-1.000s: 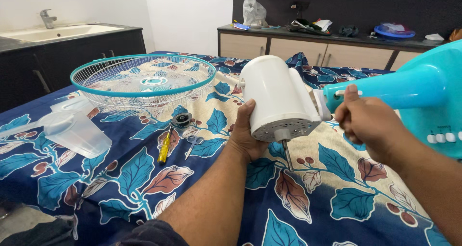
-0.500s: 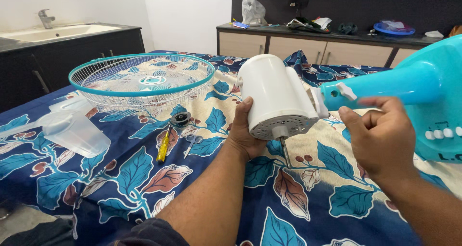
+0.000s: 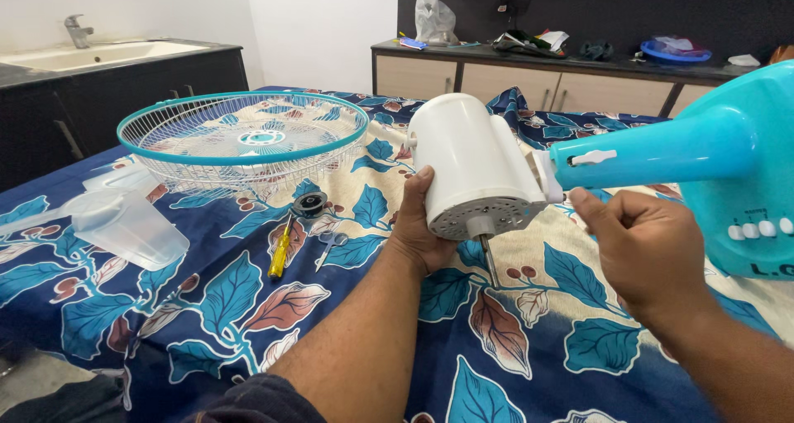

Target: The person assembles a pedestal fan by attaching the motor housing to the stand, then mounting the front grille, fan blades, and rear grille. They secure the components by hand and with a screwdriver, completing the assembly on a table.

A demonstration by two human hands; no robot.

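White motor housing (image 3: 475,165) still in left hand (image 3: 416,229)'s grip; right hand (image 3: 641,245) now lower, fingers curled shut.

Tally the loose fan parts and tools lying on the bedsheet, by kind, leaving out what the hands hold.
Wire fan guards: 1
Clear fan blades: 1
Yellow-handled screwdrivers: 1
Scissors: 1
Round black nuts: 1
Total: 5

fan grille (image 3: 242,138) | yellow screwdriver (image 3: 281,252) | clear blades (image 3: 124,222) | sink (image 3: 91,56) | leaf-print sheet (image 3: 248,307)
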